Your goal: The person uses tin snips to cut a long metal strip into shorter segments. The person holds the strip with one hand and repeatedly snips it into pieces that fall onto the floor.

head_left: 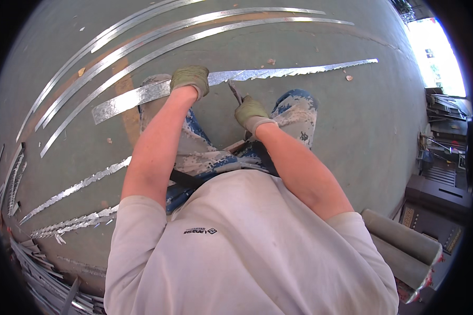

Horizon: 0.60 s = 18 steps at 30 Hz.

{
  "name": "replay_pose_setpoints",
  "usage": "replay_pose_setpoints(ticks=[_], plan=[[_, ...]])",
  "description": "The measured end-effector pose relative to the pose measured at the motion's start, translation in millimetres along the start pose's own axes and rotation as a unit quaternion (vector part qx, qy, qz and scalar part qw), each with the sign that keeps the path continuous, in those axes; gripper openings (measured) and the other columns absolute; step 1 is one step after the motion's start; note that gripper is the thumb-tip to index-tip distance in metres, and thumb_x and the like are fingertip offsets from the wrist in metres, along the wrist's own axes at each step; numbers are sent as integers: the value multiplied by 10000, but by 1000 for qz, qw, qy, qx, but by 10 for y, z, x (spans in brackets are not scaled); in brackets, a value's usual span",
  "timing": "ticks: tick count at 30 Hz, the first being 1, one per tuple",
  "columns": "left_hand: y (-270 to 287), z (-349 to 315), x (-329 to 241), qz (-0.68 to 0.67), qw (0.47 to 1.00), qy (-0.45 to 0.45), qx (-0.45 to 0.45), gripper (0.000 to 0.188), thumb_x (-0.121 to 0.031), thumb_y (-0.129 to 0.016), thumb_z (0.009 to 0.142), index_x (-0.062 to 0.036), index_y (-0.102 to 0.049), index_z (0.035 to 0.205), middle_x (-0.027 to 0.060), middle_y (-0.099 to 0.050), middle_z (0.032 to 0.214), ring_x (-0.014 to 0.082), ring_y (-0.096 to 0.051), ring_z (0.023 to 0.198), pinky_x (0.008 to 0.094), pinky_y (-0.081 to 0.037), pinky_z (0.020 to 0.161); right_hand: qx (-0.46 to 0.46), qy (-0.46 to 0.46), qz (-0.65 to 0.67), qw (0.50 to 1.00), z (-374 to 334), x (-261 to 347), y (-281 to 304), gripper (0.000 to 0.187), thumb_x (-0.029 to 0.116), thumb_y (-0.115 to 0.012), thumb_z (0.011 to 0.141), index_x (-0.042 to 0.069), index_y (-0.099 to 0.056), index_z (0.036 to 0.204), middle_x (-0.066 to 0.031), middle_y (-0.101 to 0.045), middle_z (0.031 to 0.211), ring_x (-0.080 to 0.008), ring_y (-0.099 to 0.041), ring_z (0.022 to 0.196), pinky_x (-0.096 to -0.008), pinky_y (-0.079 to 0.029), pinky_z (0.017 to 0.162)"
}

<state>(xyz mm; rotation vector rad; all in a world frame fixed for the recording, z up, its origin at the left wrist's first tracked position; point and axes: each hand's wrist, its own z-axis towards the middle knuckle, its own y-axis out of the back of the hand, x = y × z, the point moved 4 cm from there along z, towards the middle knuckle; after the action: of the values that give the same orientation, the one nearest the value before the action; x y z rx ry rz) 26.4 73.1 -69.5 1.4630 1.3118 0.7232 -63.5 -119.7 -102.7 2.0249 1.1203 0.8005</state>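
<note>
A long galvanized metal strip (123, 101) lies across in front of my knees. Its near edge is jagged with bent notches to the right of the tool, and plain to the left. My left hand (191, 80), in a green work glove, is closed around the strip near its middle. In my right hand (251, 112), gloved alike, is a dark hand tool like pliers or snips (234, 92). The tool's tip is at the strip's near edge, where the notches begin. My fingers hide most of its handles.
Several plain metal strips (194, 37) lie side by side on the green floor (362, 131) beyond. Jagged strips (76, 187) lie at my left, with a heap of metal pieces (42, 275) at lower left. Two grey rolls (402, 239) and dark metal equipment (436, 191) are at right.
</note>
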Motion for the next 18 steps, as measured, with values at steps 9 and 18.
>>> replay_pose_setpoints(ticks=[9,18], plan=[[12,-89,-55,20,999,-1,-30,274,-136,-687,864,-125,-819,1104,166,-788,1145,363,-758,1093,486,-608,915,39,37,48,997,126,-95,-165,473,288,-529,1007,75,-635,1416,-276,-685,1362,-448,-643,1289,-520,-493,1106],[9,-79,-81,57,998,14,13,345,-297,-752,875,-123,-735,1172,132,-760,1201,342,-704,1179,489,-569,974,167,76,276,943,146,-255,-413,460,342,-582,1023,15,-664,1335,-211,-767,1014,-333,-752,832,-458,-576,821]])
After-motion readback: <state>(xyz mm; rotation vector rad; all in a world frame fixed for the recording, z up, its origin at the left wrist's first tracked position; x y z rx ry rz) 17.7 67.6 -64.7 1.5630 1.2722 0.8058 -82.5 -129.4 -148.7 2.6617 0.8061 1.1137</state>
